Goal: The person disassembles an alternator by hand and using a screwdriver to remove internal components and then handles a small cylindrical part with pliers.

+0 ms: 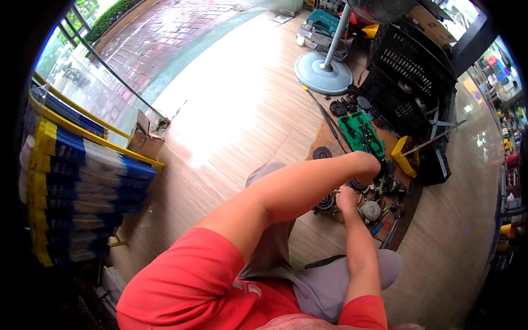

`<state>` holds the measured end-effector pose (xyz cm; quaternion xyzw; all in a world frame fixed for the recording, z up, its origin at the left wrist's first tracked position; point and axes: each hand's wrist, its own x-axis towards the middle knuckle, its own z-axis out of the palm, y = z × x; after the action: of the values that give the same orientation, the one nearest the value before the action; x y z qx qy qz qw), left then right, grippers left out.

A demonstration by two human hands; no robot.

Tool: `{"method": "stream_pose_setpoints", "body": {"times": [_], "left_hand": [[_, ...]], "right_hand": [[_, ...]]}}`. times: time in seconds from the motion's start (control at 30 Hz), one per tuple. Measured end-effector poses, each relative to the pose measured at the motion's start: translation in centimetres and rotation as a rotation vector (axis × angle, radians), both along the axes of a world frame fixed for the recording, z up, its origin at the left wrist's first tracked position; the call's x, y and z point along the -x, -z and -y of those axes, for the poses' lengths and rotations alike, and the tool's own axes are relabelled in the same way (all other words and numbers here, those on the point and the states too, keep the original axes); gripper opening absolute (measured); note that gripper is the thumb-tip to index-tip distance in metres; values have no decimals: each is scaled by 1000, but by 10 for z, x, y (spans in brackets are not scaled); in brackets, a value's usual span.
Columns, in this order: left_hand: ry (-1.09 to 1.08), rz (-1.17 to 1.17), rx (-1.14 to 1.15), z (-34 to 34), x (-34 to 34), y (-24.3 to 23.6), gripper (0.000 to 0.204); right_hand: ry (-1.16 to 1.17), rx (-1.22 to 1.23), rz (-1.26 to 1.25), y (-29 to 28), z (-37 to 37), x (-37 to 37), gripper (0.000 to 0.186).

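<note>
Hands [346, 197] grip round ribbed metal motor parts [325, 202].

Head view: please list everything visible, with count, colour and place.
Small machine parts: a cluster, grey and black, on the floor at the hands.
Tool case: one, green, open, beyond the parts.
Standing fan base: one, grey-blue, round, further back.
Crates: two, black, stacked to the right of the fan base.
Yellow scoop-like item: one, right of the tool case.
Cardboard box: one, brown, left on the floor.
Wrapped bundles: a stack, blue and yellow, far left.
Left hand: reaching into the parts; grip cannot be told.
Right hand: on the parts; grip cannot be told.
</note>
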<state>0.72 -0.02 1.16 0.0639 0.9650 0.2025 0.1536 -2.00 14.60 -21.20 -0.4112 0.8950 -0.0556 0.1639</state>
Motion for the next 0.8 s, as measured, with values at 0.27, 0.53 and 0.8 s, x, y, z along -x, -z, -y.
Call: {"method": "stream_pose_setpoints", "body": {"times": [0.27,0.53,0.8], "left_hand": [[-38,16,28,-2,2,1,34],[4,-2,9,1,2,3,27],[2,34,-7,4,4,8,26]], "right_hand": [[-24,55,-10,15,-1,7,21],[9,37,27,15,1,6,15],[29,29,70,5,4,-1,16]]}}
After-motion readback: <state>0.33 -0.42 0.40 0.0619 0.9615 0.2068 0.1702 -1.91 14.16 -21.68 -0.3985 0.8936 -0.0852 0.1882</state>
